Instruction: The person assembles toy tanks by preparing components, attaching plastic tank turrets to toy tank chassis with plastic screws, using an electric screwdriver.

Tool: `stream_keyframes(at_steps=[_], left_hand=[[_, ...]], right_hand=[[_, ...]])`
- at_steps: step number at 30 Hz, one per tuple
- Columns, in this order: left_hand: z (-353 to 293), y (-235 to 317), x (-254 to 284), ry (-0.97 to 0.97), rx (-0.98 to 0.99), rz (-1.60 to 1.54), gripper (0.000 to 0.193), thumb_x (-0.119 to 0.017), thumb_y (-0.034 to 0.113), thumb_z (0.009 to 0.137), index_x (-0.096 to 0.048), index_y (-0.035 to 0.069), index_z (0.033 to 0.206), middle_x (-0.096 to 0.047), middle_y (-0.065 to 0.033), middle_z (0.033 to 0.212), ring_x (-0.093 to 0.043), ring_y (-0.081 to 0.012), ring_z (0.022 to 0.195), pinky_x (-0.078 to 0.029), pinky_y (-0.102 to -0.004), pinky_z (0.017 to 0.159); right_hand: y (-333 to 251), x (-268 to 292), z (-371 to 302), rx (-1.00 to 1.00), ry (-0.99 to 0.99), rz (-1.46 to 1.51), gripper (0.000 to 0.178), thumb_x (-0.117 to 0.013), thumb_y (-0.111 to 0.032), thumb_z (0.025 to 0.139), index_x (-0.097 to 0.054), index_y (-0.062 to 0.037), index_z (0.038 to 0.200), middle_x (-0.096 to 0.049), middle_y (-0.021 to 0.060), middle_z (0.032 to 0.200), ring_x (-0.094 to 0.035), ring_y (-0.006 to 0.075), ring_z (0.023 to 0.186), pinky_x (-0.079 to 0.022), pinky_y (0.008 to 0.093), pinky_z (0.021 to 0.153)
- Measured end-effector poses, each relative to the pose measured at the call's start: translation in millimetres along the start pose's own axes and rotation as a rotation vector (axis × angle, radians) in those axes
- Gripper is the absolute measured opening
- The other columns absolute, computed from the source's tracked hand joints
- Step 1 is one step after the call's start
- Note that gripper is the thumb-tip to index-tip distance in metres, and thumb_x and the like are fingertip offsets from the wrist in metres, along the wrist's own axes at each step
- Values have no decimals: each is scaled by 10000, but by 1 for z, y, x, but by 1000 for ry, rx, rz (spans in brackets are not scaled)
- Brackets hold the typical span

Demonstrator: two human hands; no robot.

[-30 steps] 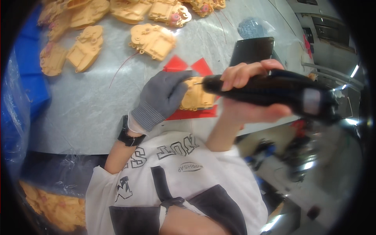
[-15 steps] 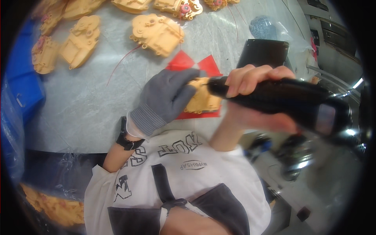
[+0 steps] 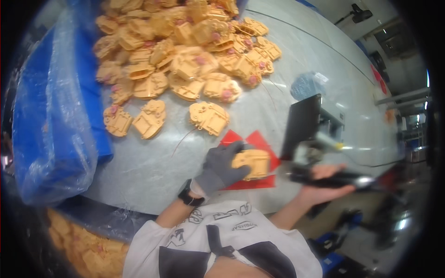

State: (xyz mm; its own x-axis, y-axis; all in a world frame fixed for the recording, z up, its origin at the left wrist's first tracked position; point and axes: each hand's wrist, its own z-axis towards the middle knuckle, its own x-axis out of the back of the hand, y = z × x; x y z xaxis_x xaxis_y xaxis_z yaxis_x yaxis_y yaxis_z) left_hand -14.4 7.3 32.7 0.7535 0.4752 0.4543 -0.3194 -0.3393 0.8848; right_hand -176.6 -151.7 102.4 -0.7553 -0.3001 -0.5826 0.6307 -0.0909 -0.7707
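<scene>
My left hand (image 3: 219,167), in a grey glove, grips a yellow plastic housing (image 3: 256,162) on its left side. The housing lies over red pieces (image 3: 257,182) on the grey table. My bare right hand (image 3: 324,185) is closed around a black power screwdriver (image 3: 348,180), blurred by motion. The tool's front end is beside a small machine (image 3: 309,152) with a dark upright panel (image 3: 300,124), to the right of the red pieces. Blur hides whether its tip touches the machine.
A big heap of yellow housings (image 3: 185,60) covers the table's far left, with a few single ones (image 3: 209,116) nearer. Plastic film drapes a blue bin (image 3: 55,125) at left. A blue mesh bundle (image 3: 303,87) lies behind the machine. More yellow parts (image 3: 88,245) are at lower left.
The screwdriver has left the housing and moved right, to the machine, in my right hand. My left hand still holds the housing. The view has shifted and shows more of the heap.
</scene>
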Motion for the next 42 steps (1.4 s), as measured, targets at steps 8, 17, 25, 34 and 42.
stream_keyframes(at_steps=[8, 17, 25, 34, 42], left_hand=[[-69, 39, 119, 521, -346, -1290, 619, -600, 337, 774, -368, 1, 1240, -520, -104, 1078, -510, -161, 924, -414, -287, 817], [-81, 44, 161, 733, -530, -719, 720, -569, 358, 782, -262, 3, 1328, -292, -204, 1355, -387, -336, 1187, -273, -423, 1025], [-18, -77, 111, 812, 412, 869, 746, -751, 331, 566, -446, 115, 1211, -456, -128, 1170, -346, -306, 1180, -312, -380, 975], [-33, 12, 87, 396, -326, 32, 604, -777, 133, 532, -540, 55, 1082, -522, -128, 1072, -523, -234, 986, -438, -317, 830], [-23, 12, -3, 101, -494, -15, 529, -761, 83, 527, -558, 27, 1012, -541, -106, 995, -539, -220, 908, -447, -319, 767]], right_hand=[[-14, 0, -8, 17, 43, 7, 656, -362, -644, 814, -473, -47, 1063, -371, 11, 564, -384, 123, 460, -328, 254, 491], [-1, -9, -18, -78, -51, 125, 664, -341, -646, 821, -459, -45, 1077, -437, 32, 586, -422, 145, 445, -366, 268, 482], [-11, 9, -22, -70, -10, 53, 641, -360, -633, 824, -457, -49, 1069, -441, 26, 585, -422, 135, 457, -354, 267, 488], [-7, 9, -17, -67, 4, 17, 666, -390, -648, 801, -464, -47, 1079, -446, 34, 593, -419, 139, 467, -361, 276, 500], [-12, 21, -11, -40, 67, -36, 681, -393, -661, 791, -483, -44, 1065, -459, 36, 600, -415, 147, 463, -335, 291, 478]])
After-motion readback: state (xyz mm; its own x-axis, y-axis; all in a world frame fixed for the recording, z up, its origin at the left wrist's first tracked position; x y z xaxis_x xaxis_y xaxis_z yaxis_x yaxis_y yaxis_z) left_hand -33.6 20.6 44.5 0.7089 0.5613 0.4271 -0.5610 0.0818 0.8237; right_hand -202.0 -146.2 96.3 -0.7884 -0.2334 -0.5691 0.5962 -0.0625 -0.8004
